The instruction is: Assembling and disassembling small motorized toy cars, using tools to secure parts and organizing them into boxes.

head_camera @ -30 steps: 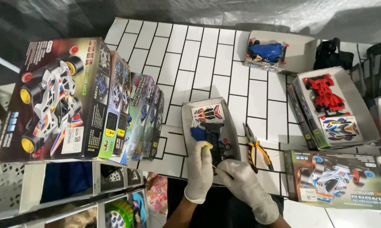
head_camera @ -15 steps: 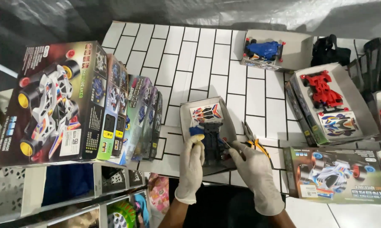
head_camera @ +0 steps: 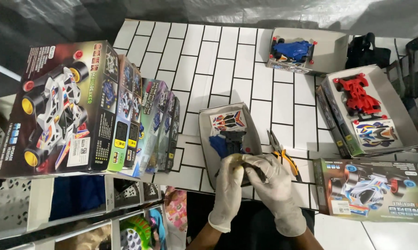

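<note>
Head cam looking straight down at my bench [head_camera: 246, 60], the one with the white brick-tile top. Both gloved hands are bunched together at the near edge, right over the near end of the open grey box [head_camera: 208, 139] that sits about mid-bench. My left hand [head_camera: 228, 185] and right hand [head_camera: 276, 187] are touching each other, fingers curled in tight around a small dark part [head_camera: 255, 171] pinched between them. It's mostly hidden by the gloves, so I can't say exactly what piece it is.

What matters here: the black and blue chassis [head_camera: 227, 141] lies in that box just beyond my fingertips, toward the far edge, its long axis running away from me, same as the box. The left hand is a touch nearer to it. A sticker sheet [head_camera: 226, 121] sits at the far end of the box.

Yellow-handled pliers [head_camera: 283, 155] lie just beside the box on its right, close to my right hand. A row of kit boxes [head_camera: 125, 115] stands upright along the left edge.
</note>
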